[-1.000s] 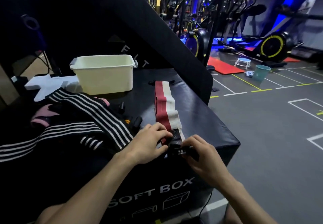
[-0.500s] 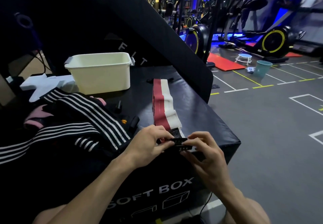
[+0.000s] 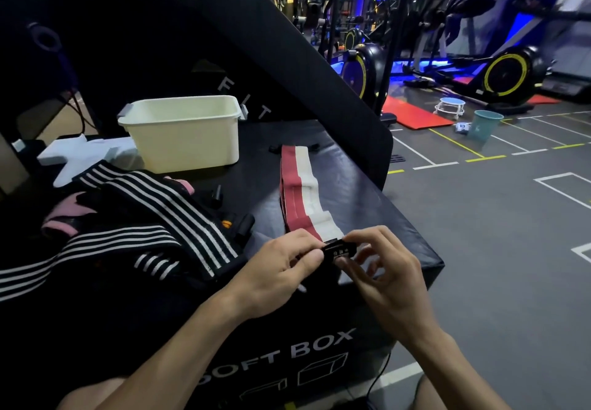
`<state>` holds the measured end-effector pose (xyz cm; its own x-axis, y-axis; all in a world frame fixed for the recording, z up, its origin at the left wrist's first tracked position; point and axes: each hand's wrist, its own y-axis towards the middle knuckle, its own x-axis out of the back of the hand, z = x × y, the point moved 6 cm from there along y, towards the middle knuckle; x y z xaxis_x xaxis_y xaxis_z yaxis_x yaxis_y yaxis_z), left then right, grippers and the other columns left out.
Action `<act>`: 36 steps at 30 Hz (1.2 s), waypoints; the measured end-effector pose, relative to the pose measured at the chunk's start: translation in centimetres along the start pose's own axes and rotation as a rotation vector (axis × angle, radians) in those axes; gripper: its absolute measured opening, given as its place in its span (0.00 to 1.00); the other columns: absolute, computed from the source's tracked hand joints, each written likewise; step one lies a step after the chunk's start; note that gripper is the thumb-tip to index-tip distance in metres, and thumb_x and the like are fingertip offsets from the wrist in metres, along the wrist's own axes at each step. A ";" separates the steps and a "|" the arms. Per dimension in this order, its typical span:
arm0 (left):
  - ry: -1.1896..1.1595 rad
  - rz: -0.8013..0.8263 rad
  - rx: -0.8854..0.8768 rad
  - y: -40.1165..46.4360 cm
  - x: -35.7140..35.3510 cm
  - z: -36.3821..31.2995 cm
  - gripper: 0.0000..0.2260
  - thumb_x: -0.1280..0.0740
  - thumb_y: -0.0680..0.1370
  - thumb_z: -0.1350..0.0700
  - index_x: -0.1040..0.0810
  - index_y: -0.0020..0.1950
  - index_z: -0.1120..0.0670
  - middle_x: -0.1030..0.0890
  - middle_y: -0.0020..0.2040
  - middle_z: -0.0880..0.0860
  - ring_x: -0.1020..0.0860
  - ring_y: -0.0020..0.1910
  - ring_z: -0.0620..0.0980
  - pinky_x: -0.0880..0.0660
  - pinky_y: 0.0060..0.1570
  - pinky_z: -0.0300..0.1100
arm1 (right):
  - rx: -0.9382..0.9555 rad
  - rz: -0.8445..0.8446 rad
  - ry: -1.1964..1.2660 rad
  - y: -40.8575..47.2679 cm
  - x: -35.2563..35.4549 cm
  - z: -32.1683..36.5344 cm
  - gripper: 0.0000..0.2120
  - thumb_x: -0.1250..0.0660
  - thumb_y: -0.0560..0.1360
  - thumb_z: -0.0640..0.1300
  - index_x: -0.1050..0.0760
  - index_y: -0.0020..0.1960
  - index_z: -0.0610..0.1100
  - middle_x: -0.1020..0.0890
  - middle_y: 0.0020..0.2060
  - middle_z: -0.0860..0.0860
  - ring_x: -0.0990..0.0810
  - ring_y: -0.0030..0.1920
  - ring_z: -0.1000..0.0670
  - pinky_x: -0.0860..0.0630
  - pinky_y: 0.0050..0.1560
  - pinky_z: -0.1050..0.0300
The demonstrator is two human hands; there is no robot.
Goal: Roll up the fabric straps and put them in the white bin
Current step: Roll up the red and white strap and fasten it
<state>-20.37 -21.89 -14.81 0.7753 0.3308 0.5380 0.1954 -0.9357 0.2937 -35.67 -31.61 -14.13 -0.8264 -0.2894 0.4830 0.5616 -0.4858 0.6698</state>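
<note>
Black-and-white striped straps (image 3: 153, 214) piled at left, count unclear; one white bin (image 3: 185, 136) behind them. One red-and-white strap (image 3: 303, 198) lies flat on the soft box (image 3: 367, 205), long axis running away from the person. Left hand (image 3: 281, 269) and right hand (image 3: 383, 269) both pinch its black near end (image 3: 339, 248).

Dim gym – grey floor (image 3: 479, 249), exercise bikes (image 3: 505, 73), blue lighting
</note>
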 end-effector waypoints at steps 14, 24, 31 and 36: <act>0.312 -0.214 -0.177 -0.3 0.3 -0.3 0.11 0.34 0.83 0.47 0.17 0.50 0.51 0.18 0.42 0.44 0.20 0.41 0.42 0.24 0.43 0.43 | -0.114 0.122 0.114 1.6 -0.5 -0.6 0.06 0.22 0.73 0.44 0.18 0.46 0.50 0.17 0.41 0.56 0.18 0.41 0.52 0.24 0.38 0.62; -0.101 0.042 0.175 1.1 -0.1 2.3 0.06 0.29 0.81 0.56 0.14 0.46 0.54 0.17 0.44 0.48 0.16 0.42 0.45 0.16 0.46 0.47 | -0.049 0.233 0.085 0.9 -1.9 -2.3 0.09 0.23 0.74 0.50 0.18 0.52 0.52 0.17 0.45 0.62 0.18 0.48 0.55 0.26 0.47 0.65; 0.112 -0.265 0.385 10.4 7.5 6.9 0.05 0.27 0.79 0.53 0.15 0.45 0.52 0.15 0.38 0.53 0.15 0.37 0.51 0.17 0.38 0.46 | -0.203 0.265 0.301 -0.5 -3.3 -3.6 0.07 0.24 0.73 0.45 0.18 0.49 0.52 0.15 0.46 0.59 0.16 0.48 0.56 0.25 0.50 0.67; 0.172 -0.236 0.727 14.3 7.0 12.0 0.23 0.25 0.73 0.36 0.16 0.48 0.57 0.20 0.40 0.50 0.16 0.42 0.53 0.15 0.43 0.48 | -0.227 0.312 0.331 -0.4 -3.9 -4.5 0.06 0.26 0.76 0.52 0.19 0.52 0.56 0.16 0.43 0.60 0.21 0.38 0.56 0.27 0.44 0.65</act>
<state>-4.95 -34.40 -16.30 0.5718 0.4899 0.6580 0.7341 -0.6636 -0.1438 -32.88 -33.96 -18.84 -0.6098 -0.6773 0.4116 0.7913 -0.4906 0.3650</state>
